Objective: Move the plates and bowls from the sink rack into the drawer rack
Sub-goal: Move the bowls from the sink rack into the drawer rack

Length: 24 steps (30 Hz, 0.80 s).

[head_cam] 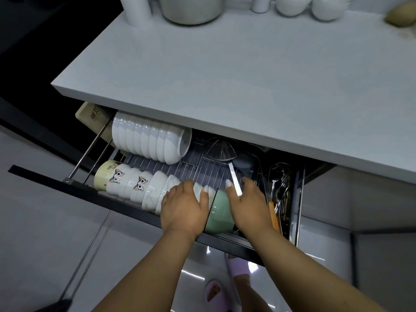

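Observation:
The drawer rack [198, 167] is pulled out below the countertop. A back row of white bowls [148, 140] lies on its side at the left. A front row holds a yellow cup [104, 174], cat-printed bowls [130, 183], marbled bowls [157, 192] and a green bowl [219, 212] at its right end. My left hand [184, 206] rests on the marbled bowls just left of the green bowl. My right hand [247, 203] lies against the green bowl's right side with fingers fairly straight. The sink rack is out of view.
A wire skimmer [221, 149], a dark ladle [243, 163] and a white handle [235, 181] lie in the rack's right part. A cutlery compartment [280, 190] sits at the far right. Pots and jars stand at the back of the grey countertop [225, 75]. My slippered feet [225, 280] are below the drawer.

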{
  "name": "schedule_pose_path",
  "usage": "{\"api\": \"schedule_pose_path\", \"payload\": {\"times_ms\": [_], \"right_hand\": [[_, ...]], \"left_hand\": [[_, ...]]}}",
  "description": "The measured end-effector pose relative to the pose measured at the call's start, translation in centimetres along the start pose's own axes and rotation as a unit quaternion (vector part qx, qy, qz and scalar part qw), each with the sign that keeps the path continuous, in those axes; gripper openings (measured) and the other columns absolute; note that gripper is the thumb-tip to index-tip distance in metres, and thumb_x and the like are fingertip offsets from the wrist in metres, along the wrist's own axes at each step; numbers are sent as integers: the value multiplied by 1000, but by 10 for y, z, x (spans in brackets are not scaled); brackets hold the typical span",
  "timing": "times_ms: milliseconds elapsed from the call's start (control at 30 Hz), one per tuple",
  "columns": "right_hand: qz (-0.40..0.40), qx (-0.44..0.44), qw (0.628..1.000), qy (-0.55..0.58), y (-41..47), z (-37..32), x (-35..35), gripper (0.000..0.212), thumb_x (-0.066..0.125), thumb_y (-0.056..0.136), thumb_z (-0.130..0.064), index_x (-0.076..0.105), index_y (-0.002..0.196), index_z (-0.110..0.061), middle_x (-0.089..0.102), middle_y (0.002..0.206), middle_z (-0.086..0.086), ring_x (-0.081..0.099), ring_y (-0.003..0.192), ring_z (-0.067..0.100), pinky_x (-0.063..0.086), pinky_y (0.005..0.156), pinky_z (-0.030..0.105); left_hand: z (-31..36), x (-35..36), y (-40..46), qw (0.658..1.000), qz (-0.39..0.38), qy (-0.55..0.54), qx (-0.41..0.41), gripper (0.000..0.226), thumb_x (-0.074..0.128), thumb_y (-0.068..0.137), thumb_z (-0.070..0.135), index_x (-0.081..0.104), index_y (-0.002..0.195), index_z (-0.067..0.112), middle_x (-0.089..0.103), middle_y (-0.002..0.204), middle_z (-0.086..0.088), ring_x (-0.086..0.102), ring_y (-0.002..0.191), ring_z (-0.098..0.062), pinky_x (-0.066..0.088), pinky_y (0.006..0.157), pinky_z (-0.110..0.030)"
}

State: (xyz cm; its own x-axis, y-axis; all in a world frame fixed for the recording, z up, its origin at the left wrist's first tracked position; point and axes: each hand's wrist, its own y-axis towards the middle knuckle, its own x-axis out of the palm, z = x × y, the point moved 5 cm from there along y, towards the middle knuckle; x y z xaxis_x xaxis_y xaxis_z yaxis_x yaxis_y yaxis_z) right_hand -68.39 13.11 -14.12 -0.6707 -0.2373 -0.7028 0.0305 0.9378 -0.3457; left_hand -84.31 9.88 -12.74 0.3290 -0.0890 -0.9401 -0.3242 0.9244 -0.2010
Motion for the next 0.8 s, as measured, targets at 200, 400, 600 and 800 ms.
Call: {"api": "schedule_pose_path", "payload": {"times_ms": [200, 400, 600, 800], "right_hand": [[72, -126, 978, -150, -45, 6, -19, 74, 24, 87, -65, 45, 135, -14, 54, 131, 5, 49, 120, 22, 41, 97, 34], [108, -166, 962, -187, -46, 10, -16, 65, 28, 92, -61, 51, 128, -11, 57, 125, 9, 53, 115, 27, 44, 100, 41], [174, -163, 952, -190, -21, 1, -30, 75, 18, 94, -60, 49, 132, -4, 54, 132, 18, 50, 124, 35, 39, 107, 48], [243, -176, 937, -182, 7, -5, -46, 70, 23, 96, -54, 46, 136, -1, 48, 140, 20, 42, 132, 36, 29, 114, 46]], "left_hand": [[0, 1, 3, 1000, 20, -20, 1, 69, 18, 87, 57, 46, 134, 16, 56, 132, -3, 45, 124, -22, 34, 102, -36], [7, -3, 13, 998, 37, -43, 6, 59, 28, 92, 50, 48, 134, 14, 58, 131, -5, 46, 124, -23, 35, 102, -37], [22, -8, 31, 989, 96, -104, 35, 61, 32, 87, 47, 52, 132, 11, 58, 130, -6, 45, 126, -24, 36, 106, -39], [40, -13, 48, 976, 124, -126, 128, 71, 26, 85, 48, 40, 143, 9, 35, 152, -7, 26, 143, -24, 19, 119, -41]]}}
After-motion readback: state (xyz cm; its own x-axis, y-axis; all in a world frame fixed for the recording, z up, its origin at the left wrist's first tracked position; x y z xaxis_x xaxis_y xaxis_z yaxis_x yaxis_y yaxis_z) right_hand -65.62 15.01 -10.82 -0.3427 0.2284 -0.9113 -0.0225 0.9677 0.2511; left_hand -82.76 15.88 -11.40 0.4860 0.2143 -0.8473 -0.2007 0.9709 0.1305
